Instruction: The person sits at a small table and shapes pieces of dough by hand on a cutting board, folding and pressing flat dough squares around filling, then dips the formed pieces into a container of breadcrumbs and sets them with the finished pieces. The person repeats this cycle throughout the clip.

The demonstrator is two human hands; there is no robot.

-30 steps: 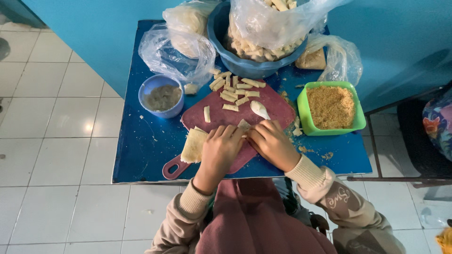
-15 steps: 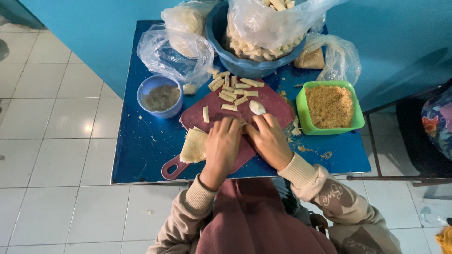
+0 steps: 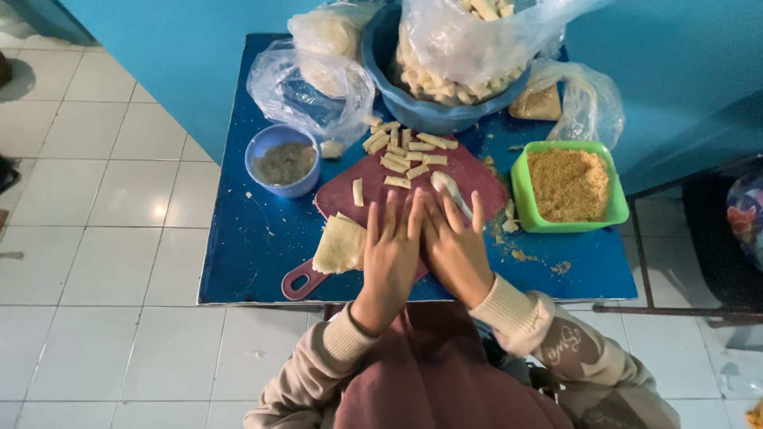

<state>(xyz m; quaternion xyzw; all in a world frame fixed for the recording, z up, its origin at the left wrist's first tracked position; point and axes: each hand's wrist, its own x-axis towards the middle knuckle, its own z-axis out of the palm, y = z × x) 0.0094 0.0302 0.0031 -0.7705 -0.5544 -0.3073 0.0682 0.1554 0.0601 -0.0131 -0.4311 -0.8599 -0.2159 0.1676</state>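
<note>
Both grips (image 3: pixel 421 250) flat on board (image 3: pixel 477 179)

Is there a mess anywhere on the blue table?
Yes. Orange crumbs lie scattered on the table beside the green tub that holds more of them. Both hands press flat on the red board.

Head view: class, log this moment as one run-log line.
left hand: flat on cutting board | right hand: flat beside it | wrapper: left of hands | crumb tub: right
</note>
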